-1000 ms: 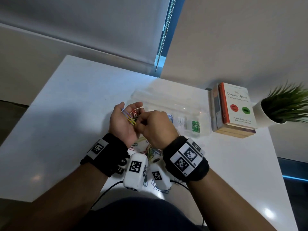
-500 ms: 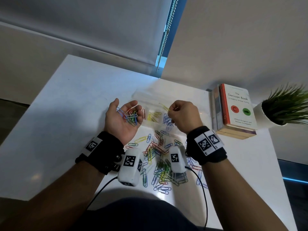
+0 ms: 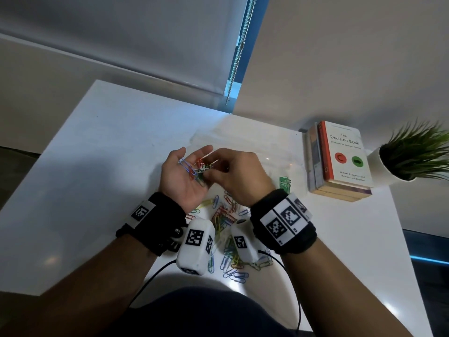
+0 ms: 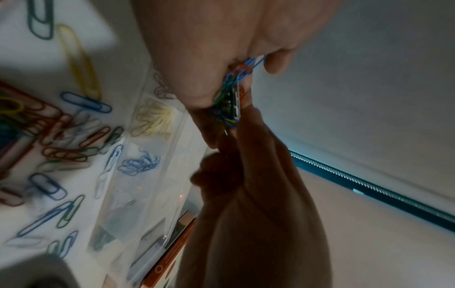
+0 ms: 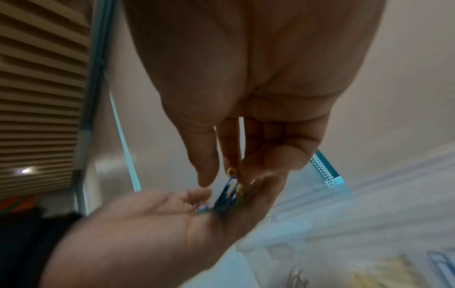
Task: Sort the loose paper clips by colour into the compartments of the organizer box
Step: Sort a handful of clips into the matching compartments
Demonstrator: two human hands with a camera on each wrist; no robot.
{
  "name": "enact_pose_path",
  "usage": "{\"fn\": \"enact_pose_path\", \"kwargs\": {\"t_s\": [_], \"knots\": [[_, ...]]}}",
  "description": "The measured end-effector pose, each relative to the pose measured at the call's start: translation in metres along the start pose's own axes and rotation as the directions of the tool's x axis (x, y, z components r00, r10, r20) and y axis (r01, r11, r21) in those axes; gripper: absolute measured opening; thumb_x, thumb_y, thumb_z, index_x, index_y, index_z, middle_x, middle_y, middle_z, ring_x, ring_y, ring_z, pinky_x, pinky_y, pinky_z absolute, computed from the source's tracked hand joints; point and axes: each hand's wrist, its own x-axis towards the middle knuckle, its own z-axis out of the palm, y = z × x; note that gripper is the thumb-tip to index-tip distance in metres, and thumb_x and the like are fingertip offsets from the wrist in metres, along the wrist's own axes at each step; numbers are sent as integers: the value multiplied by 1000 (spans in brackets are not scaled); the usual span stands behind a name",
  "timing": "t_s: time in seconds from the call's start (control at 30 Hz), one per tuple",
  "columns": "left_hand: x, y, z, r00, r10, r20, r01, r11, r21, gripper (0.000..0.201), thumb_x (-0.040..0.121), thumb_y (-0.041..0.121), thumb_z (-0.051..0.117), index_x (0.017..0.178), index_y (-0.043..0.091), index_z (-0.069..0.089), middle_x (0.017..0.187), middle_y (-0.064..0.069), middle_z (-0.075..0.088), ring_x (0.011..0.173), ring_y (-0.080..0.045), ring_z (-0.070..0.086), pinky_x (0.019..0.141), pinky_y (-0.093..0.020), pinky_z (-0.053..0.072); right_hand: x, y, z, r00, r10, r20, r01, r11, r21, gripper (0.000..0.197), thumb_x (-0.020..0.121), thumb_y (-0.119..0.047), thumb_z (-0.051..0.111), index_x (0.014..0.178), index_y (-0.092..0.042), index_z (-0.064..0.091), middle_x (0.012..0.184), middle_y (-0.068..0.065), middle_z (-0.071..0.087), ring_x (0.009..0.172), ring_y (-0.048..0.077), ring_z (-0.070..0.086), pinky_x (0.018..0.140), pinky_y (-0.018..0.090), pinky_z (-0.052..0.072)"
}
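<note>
My left hand (image 3: 188, 175) is held palm up above the table, with a small bunch of mixed-colour paper clips (image 3: 198, 169) lying in it. My right hand (image 3: 213, 166) reaches into that palm from the right. In the right wrist view its thumb and fingertips (image 5: 205, 175) pinch a clip (image 5: 230, 187) out of the bunch; I cannot tell its colour. The clear organizer box (image 3: 272, 152) lies behind the hands, partly hidden. Its compartments hold green clips (image 3: 284, 183), yellow clips (image 4: 152, 117) and blue clips (image 4: 138, 163). A loose pile of clips (image 3: 226, 227) lies under my wrists.
A stack of books (image 3: 340, 161) and a potted plant (image 3: 413, 161) stand on the white table (image 3: 97, 166) to the right of the box. A blind chain (image 3: 239, 52) hangs at the back wall. The table's right edge runs close past the plant.
Half a second ago my right hand held a yellow clip over the box. It has moved back left and now pinches into the bunch in my left palm. The left hand stayed put.
</note>
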Motion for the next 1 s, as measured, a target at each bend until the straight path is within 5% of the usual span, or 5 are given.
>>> {"fn": "enact_pose_path", "kwargs": {"t_s": [0.13,0.3,0.43,0.73,1.0], "knots": [[-1,-4,5,1000,-5,14,5,1000,16,47,96,37,31,104,-1,58,98,-22,67,67,-25,67,56,-24,51,-1,6,5,1000,29,3,-29,999,-17,8,78,-16,72,82,-18,66,70,-3,62,64,13,53,64,25,39],[-1,-5,1,1000,6,-11,-4,993,116,32,95,27,42,95,1,61,90,-17,69,79,-26,67,81,-35,55,-8,16,-6,990,137,-31,-122,950,288,22,82,0,63,74,-20,61,64,2,66,53,13,58,59,34,53],[1,-7,-2,997,13,-77,6,971,238,17,94,14,47,89,4,60,83,-12,65,72,-21,63,62,-23,54,-9,24,-17,975,217,-41,-179,887,425,15,86,2,58,82,-10,67,65,4,62,55,16,58,58,34,52],[4,2,-6,987,79,-136,-36,955,296,16,94,12,46,86,6,59,75,-8,61,60,-15,55,49,-18,43,26,44,-16,961,276,-8,-273,954,122,19,79,-2,57,71,-19,61,57,-5,58,42,9,52,54,25,44],[5,5,-8,988,81,-128,-46,966,254,20,95,13,44,86,4,59,75,-10,65,61,-17,61,53,-20,49,34,49,-22,951,296,94,-290,954,-75,25,82,-5,59,91,-28,62,69,-2,65,51,3,52,58,21,44]]}}
